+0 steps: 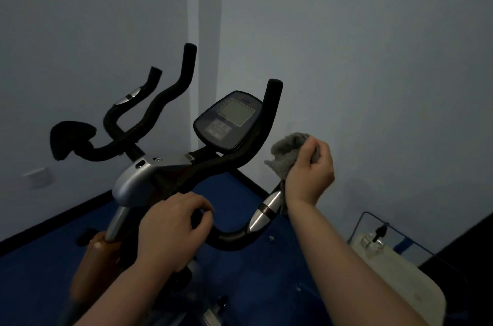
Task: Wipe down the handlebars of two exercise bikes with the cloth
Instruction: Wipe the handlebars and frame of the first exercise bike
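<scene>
An exercise bike stands before me with black foam handlebars (170, 93) curving up on both sides of a console (229, 119). My left hand (173, 227) grips the near right handlebar low down, close to the stem. My right hand (310, 169) holds a grey cloth (286, 151) wrapped round the upper end of that same bar, just above its silver pulse sensor (266, 209). The bar's tip is hidden under the cloth and hand. Only one bike is in view.
The bike sits on a blue floor (240, 192) in the corner of pale walls. A black elbow pad (70, 139) sticks out at the left. A white device with a wire frame (378, 243) stands at the lower right. A wall socket (37, 176) is on the left wall.
</scene>
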### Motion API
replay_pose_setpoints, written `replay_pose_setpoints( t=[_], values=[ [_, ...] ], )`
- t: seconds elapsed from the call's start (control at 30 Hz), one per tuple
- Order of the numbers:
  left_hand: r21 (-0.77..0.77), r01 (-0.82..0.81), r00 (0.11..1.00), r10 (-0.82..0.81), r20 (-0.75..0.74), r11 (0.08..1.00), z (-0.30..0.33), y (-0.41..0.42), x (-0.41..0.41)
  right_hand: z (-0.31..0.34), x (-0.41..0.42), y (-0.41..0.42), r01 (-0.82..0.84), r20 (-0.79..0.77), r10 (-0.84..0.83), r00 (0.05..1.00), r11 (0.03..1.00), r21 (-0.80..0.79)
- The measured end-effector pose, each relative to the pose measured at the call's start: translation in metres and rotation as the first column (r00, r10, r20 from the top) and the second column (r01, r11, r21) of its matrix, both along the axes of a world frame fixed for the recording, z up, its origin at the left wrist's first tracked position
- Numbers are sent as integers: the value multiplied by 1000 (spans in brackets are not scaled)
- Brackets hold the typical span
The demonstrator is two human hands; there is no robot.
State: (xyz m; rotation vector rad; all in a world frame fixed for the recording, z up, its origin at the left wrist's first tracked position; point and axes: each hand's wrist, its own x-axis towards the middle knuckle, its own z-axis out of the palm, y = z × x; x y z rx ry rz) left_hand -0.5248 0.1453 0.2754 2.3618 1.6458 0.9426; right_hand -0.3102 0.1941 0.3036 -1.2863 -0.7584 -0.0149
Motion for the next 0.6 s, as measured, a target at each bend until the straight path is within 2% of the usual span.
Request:
replay_pose_setpoints(
  t=[0.1, 0.17, 0.27, 0.33, 0.4, 0.43, 0.47, 0.6],
  values=[
    [3, -2, 1000, 2, 5, 1000, -1, 0, -1, -12, -9, -13, -2, -57, 2, 998, 1000, 4],
    [0, -2, 1000, 2, 2, 1000, -1, 1, -1, -26, -20, -25, 15, -34, -16, 999, 1000, -25],
    [2, -6, 1000, 6, 15, 1000, -1, 1, -1, -45, -32, -44, -70, 196, 79, 977, 996, -55],
    [5, -9, 1000, 9, 18, 1000, -2, 1, -1, -45, -19, -43, -50, 468, 93, 879, 993, -103],
    [6, -10, 1000, 10, 21, 1000, -2, 0, -1, -39, 0, -37, -14, 706, 113, 699, 989, -145],
    [9, -15, 999, 15, 28, 1000, -1, -1, -1, -38, 7, -35, -25, 775, 143, 616, 987, -162],
    [12, -21, 999, 20, 37, 1000, 0, -1, -1, -38, 11, -34, -49, 816, 171, 552, 984, -173],
    [26, -37, 998, 36, 45, 999, -2, 0, -1, -44, -17, -48, -139, 871, 285, 400, 958, -250]
  ],
)
